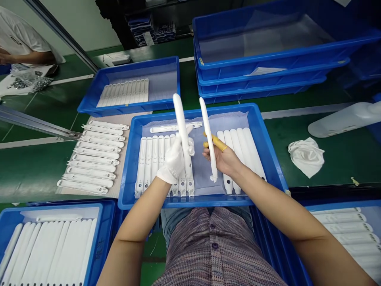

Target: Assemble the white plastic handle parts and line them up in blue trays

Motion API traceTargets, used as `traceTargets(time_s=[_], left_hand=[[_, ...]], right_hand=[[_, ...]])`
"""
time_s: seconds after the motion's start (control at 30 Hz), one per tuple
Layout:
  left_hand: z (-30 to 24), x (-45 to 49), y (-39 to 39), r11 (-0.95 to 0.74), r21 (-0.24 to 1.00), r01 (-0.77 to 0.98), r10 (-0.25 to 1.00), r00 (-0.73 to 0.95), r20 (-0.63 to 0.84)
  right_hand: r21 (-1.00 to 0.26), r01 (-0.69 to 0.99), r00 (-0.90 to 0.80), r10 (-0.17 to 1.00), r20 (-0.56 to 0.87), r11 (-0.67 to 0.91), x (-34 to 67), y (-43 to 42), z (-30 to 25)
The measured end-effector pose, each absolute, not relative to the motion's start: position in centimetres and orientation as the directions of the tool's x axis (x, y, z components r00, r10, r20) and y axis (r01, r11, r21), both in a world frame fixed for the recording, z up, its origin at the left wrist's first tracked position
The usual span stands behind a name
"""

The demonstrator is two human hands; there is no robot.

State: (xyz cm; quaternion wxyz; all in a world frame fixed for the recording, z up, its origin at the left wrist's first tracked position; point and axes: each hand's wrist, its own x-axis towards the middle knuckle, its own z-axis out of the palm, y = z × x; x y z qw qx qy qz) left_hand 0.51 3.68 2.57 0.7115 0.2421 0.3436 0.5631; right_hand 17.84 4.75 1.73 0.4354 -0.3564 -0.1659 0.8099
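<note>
My left hand (174, 159), in a white glove, is closed around a long white plastic strip with rounded ends (182, 127), held upright and slightly tilted. My right hand (222, 155), with yellow covers on some fingers, grips a second, thinner-looking white plastic strip (210, 137). Both are held above a blue tray (272, 167). In that tray, a row of strips (149, 163) lies on the left with holes and grooves showing, partly hidden by my left hand. Smooth-faced strips (245, 145) lie side by side on the right. One strip (165, 128) lies crosswise at the back.
More strips (92, 159) lie on a board at the left. A blue tray (175, 85) stands behind, stacked blue trays (199, 67) at back right. A white cloth (306, 157) and a bottle (342, 119) lie right. Filled trays flank me. A person (26, 35) is at far left.
</note>
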Motion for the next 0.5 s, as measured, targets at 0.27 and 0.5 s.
traceTargets(time_s=[0.27,0.5], left_hand=[[1.8,2.2,2.8,0.352,0.629,-0.693,0.931,0.187,-0.314],[1.8,1.3,2.8,0.421,0.503,-0.755,0.904,0.305,-0.300]], right_hand=[[-0.527,-0.645,-0.433,0.833,-0.346,-0.554,17.8,4.2,1.0],[-0.496,-0.706,-0.410,0.863,-0.294,-0.505,17.6,4.1,0.9]])
